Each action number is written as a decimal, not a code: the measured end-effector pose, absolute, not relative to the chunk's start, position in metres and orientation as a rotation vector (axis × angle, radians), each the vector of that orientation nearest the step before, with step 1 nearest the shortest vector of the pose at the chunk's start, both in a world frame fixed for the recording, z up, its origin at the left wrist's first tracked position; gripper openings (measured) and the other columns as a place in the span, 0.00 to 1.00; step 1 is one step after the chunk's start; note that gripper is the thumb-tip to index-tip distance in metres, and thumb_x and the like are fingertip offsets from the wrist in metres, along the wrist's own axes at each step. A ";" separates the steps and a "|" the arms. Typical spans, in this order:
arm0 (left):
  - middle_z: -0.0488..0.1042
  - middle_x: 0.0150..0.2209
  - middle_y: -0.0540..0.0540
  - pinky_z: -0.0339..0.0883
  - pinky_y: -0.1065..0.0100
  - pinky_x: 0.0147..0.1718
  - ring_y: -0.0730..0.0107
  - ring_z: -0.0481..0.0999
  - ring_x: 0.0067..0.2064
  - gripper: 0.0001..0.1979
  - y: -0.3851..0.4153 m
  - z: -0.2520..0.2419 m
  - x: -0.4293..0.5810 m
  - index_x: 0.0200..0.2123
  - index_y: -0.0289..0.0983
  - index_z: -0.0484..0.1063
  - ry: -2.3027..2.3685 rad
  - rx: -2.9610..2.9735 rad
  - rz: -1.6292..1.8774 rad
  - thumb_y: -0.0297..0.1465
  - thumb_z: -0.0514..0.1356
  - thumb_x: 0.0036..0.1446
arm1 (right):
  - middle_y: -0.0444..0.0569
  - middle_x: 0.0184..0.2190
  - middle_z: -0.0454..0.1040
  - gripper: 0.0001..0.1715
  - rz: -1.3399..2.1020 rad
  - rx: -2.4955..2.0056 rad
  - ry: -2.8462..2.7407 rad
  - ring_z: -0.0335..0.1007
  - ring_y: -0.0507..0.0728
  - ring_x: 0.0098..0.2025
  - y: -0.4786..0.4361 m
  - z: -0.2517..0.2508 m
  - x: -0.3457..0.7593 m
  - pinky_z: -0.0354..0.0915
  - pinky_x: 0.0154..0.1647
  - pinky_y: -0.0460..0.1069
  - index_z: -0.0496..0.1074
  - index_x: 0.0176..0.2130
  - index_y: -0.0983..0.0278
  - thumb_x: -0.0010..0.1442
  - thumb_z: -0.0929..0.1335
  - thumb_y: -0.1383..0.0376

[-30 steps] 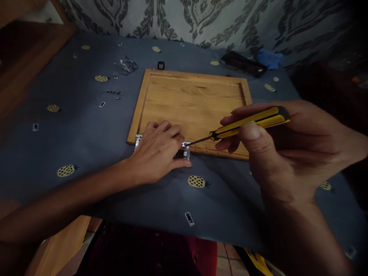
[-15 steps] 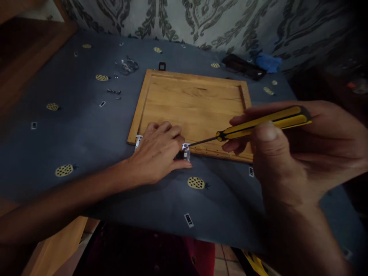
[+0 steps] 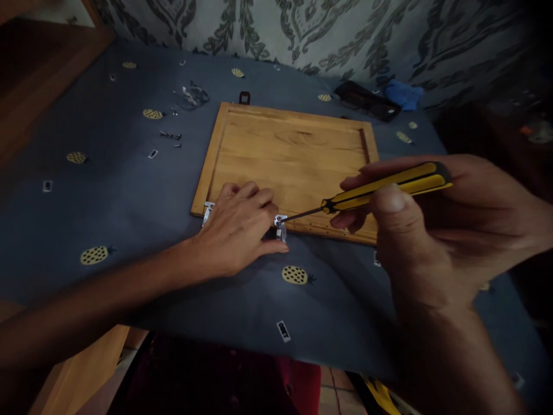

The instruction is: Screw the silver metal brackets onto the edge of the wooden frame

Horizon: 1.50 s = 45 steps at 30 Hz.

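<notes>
A wooden cabinet door lies flat, with a row of small holes along its near edge. Two metal hinges sit at that edge: a left hinge and a right hinge. Between them my left hand is closed, fingers curled over the door's edge and thumb by the right hinge; its palm side is hidden. My right hand grips a yellow and black screwdriver, thumb along the handle. The screwdriver's tip meets the right hinge's plate; the screw there is too small to make out.
On the blue pineapple-print tablecloth lie several small screws and a clear plastic bag. A black case and a blue cloth rest at the back right, before the patterned wall.
The screwdriver's handle has shifted slightly left with my right hand, its tip staying at the right hinge. My left hand and the door keep their places.
</notes>
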<state>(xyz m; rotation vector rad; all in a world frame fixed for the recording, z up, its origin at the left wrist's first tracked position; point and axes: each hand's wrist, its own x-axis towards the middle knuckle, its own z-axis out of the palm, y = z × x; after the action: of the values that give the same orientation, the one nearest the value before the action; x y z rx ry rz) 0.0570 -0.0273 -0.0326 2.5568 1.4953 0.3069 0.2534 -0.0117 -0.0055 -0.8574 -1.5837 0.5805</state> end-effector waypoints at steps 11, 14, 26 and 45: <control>0.78 0.46 0.41 0.58 0.55 0.48 0.50 0.71 0.52 0.23 -0.026 -0.032 0.057 0.45 0.34 0.80 1.497 2.533 0.276 0.49 0.70 0.61 | 0.44 0.36 0.83 0.07 0.620 -0.903 -1.624 0.77 0.55 0.24 -0.015 -0.003 0.255 0.75 0.19 0.52 0.85 0.40 0.53 0.60 0.78 0.65; 0.78 0.45 0.42 0.58 0.56 0.47 0.51 0.71 0.51 0.22 -0.027 -0.033 0.057 0.43 0.35 0.80 1.491 2.554 0.309 0.49 0.70 0.61 | 0.43 0.36 0.84 0.08 0.627 -0.896 -1.625 0.77 0.55 0.23 -0.014 -0.003 0.255 0.76 0.19 0.52 0.86 0.40 0.52 0.59 0.78 0.66; 0.77 0.45 0.42 0.58 0.55 0.47 0.50 0.71 0.52 0.22 -0.027 -0.034 0.057 0.44 0.35 0.80 1.490 2.538 0.289 0.49 0.69 0.62 | 0.47 0.31 0.83 0.11 0.645 -0.773 -1.628 0.78 0.52 0.22 -0.007 -0.005 0.254 0.77 0.20 0.44 0.86 0.39 0.63 0.55 0.79 0.74; 0.77 0.45 0.42 0.57 0.55 0.48 0.51 0.70 0.52 0.23 -0.026 -0.035 0.057 0.44 0.34 0.80 1.479 2.545 0.285 0.50 0.68 0.63 | 0.44 0.35 0.84 0.09 0.747 -0.716 -1.607 0.77 0.50 0.24 -0.007 -0.010 0.256 0.76 0.20 0.47 0.84 0.40 0.61 0.57 0.79 0.70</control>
<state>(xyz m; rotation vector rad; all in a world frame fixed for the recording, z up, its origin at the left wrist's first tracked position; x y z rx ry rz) 0.0567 -0.0264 -0.0349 2.5450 1.4789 0.2852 0.2558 -0.0069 -0.0100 -0.7162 -1.6073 0.7470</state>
